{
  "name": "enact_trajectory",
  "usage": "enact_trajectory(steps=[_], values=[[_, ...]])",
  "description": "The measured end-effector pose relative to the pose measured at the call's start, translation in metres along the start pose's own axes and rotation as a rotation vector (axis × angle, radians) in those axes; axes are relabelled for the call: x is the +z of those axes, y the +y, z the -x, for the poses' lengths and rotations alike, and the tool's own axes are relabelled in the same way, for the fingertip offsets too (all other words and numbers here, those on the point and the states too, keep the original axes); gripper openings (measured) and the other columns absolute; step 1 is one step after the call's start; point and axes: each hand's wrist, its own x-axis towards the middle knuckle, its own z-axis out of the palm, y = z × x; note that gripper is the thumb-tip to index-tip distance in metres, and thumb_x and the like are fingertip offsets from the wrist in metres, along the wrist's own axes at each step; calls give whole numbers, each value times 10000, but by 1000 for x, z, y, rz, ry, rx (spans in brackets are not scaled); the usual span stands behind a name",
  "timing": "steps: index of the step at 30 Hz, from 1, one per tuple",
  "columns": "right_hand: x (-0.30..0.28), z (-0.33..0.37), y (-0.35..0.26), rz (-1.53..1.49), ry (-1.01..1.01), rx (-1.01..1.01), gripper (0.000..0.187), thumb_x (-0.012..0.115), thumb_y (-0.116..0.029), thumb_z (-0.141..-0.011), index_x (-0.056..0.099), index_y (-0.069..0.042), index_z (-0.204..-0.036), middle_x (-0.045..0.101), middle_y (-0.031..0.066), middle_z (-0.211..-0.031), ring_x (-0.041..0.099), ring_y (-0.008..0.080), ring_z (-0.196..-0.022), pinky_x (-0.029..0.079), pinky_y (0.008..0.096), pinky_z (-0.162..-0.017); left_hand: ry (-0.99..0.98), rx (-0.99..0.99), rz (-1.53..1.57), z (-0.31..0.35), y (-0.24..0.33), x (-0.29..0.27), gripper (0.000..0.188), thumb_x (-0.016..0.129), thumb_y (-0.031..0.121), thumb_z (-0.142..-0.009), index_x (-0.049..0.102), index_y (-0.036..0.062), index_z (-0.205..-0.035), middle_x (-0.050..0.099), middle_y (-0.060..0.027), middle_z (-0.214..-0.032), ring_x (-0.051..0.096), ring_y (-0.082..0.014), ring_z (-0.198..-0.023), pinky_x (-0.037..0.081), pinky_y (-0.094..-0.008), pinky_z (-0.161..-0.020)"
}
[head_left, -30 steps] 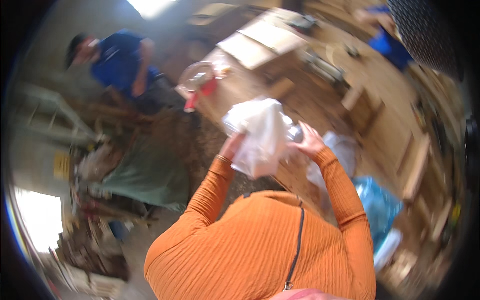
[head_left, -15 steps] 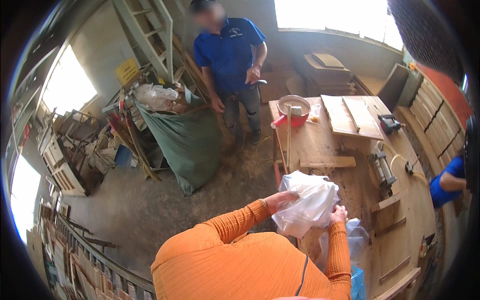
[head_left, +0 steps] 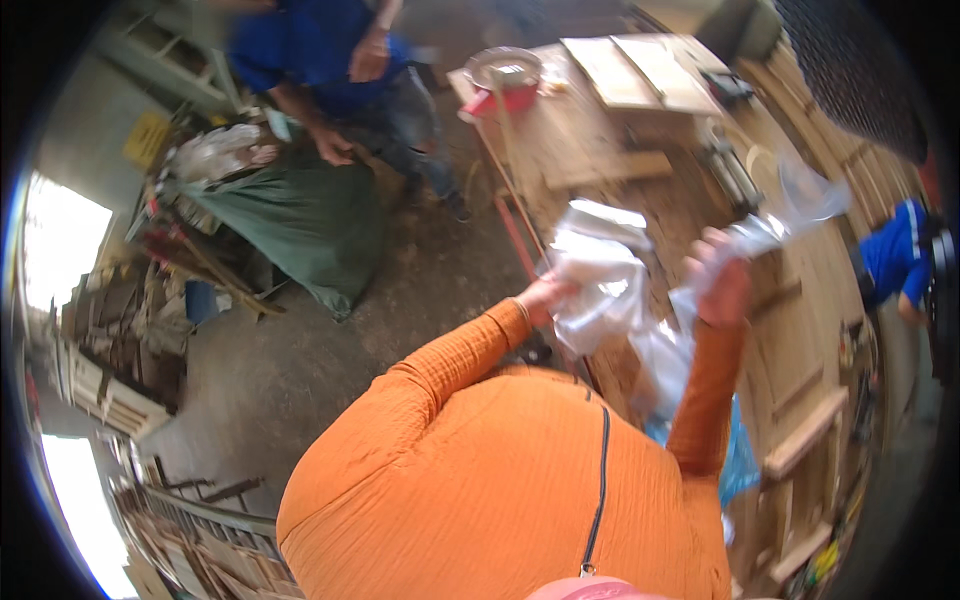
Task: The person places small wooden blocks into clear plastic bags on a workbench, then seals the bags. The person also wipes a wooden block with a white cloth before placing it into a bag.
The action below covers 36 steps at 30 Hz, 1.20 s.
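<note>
A bunch of clear plastic bags (head_left: 605, 290) hangs over the near edge of the workbench, crumpled and shiny. Gripping its left side is my left hand (head_left: 548, 296), with the fingers partly hidden in the folds. My right hand (head_left: 722, 285) is raised to the right of the bunch and blurred by motion. A separate clear plastic bag (head_left: 795, 215) trails out from it over the bench, and the hand seems closed on it. More clear plastic (head_left: 662, 365) lies below, between my forearms. A blue plastic bag (head_left: 740, 455) shows beside my right forearm.
The wooden workbench (head_left: 560, 130) bears a red pan (head_left: 510, 95), boards (head_left: 640, 75), a loose wood strip (head_left: 610, 170) and a metal clamp (head_left: 730, 170). A co-worker in blue (head_left: 320, 50) stands beyond a green sack (head_left: 290, 230). Another person's blue sleeve (head_left: 895, 255) is at the far right.
My right hand has lifted away from the bunch, drawing a clear bag out to the right. My left hand still holds the bunch. The whole view has shifted, and the co-worker's arms have moved.
</note>
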Motion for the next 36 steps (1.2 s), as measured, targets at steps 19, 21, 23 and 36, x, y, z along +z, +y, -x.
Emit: enact_trajectory(steps=[19,21,23,36], values=[[-84,45,131,1924,669,241,367,716,-355,-691,654,6,-721,637,132,-619,620,250,-569,485,364,-555,230,26,-155,5,-10,7,441,682,153,-813,480,60,-1194,594,-67,-1096,596,-201,-975,520,-364,-806],[-83,49,123,1789,586,285,427,689,-409,-689,670,-4,-824,659,169,-749,636,314,-686,495,391,-638,160,58,-96,4,-15,8,401,617,31,-807,517,53,-1195,607,-65,-1105,594,-192,-984,505,-365,-846],[-62,39,120,2070,503,563,460,693,-448,-689,649,-7,-811,651,189,-774,630,328,-746,481,426,-676,233,71,-157,5,-20,-8,432,551,-28,-825,508,83,-1241,598,-53,-1149,578,-183,-1033,485,-347,-881],[-78,41,63,205,364,210,800,400,-662,-852,377,-33,-1345,458,125,-1317,451,260,-1196,367,395,-1007,-180,-126,76,4,17,39,590,696,116,-795,412,125,-1312,568,-67,-1148,583,-172,-1012,495,-364,-873]])
